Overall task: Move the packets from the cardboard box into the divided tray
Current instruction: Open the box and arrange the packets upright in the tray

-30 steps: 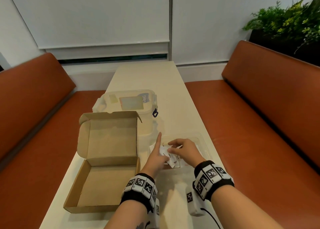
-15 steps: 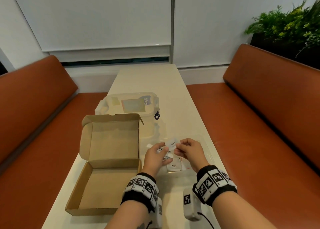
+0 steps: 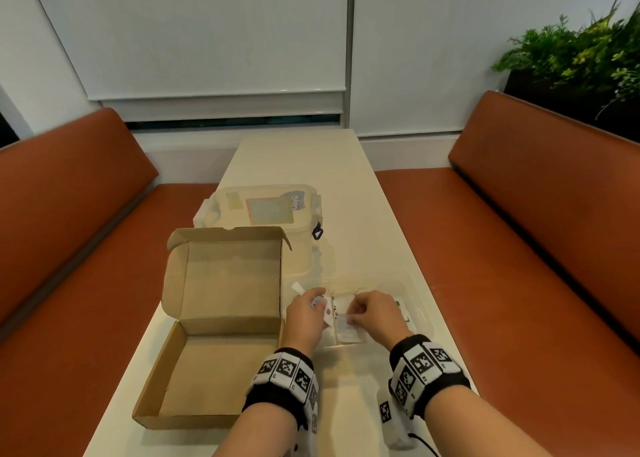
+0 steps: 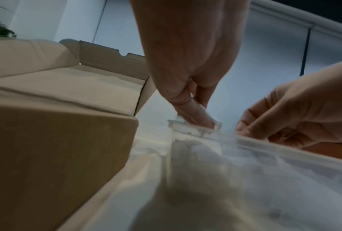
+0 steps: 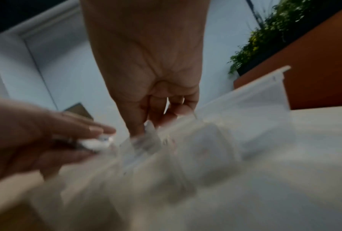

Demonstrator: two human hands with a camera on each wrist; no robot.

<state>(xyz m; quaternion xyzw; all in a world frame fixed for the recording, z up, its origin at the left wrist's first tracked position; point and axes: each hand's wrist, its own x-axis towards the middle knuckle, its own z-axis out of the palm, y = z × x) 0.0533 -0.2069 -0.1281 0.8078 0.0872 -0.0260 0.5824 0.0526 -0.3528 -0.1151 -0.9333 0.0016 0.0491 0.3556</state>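
Note:
The open cardboard box (image 3: 214,363) lies on the table with nothing showing inside. Right of it sits the clear divided tray (image 3: 420,313). My left hand (image 3: 313,306) hovers at the tray's left edge and pinches a few small white packets (image 5: 99,142). My right hand (image 3: 358,309) is down in a middle compartment, fingers pinching a white packet (image 5: 150,129). More white packets (image 3: 348,332) lie in that compartment, and one with green print (image 3: 403,313) lies further right. My hands hide part of the tray.
A lidded clear plastic container (image 3: 263,210) stands behind the box. The narrow cream table (image 3: 311,158) runs away from me between two orange benches (image 3: 519,248). A plant (image 3: 571,51) stands at the back right.
Both hands have come down from just above the tray to its compartments. The right hand now holds a packet low inside the tray; the left still keeps the rest.

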